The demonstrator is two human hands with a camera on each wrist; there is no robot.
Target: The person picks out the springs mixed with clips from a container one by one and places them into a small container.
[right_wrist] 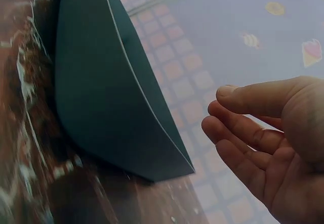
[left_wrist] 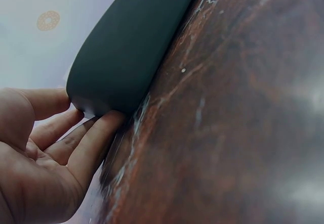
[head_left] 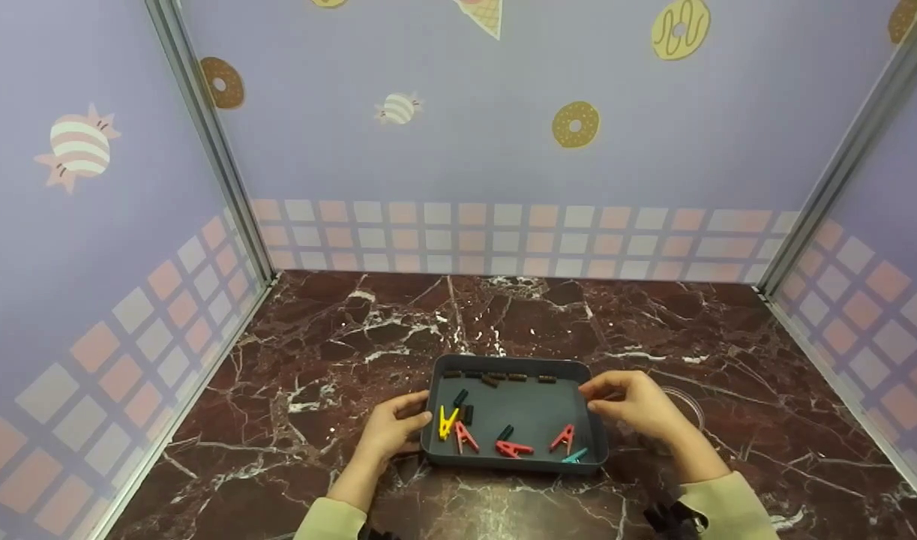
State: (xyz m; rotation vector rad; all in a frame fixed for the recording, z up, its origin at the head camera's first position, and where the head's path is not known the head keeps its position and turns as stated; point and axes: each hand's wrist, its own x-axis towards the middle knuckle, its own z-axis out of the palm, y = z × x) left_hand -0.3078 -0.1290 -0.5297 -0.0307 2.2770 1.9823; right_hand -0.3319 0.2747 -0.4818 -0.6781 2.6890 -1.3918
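A dark grey rectangular tray (head_left: 533, 412) rests on the marbled tabletop. At its left end, my left hand (head_left: 389, 427) grips the tray, thumb at the rim and fingers against the outer wall (left_wrist: 116, 57). My right hand (head_left: 638, 403) hovers by the right rim, fingers loosely bent with nothing between them; the right wrist view shows its fingertips (right_wrist: 225, 91) apart from the tray wall. Inside lie a yellow clothespin (head_left: 448, 423), three red clothespins (head_left: 513, 449) and a teal clothespin (head_left: 576, 456). Several short brown and dark cylindrical pieces (head_left: 517, 377) lie mostly along the far wall.
A clear round rim (head_left: 689, 401) shows partly behind my right wrist on the marbled tabletop (head_left: 338, 337). Patterned panels (head_left: 473, 150) enclose the table at the back and both sides, with metal posts (head_left: 226, 165) at the corners.
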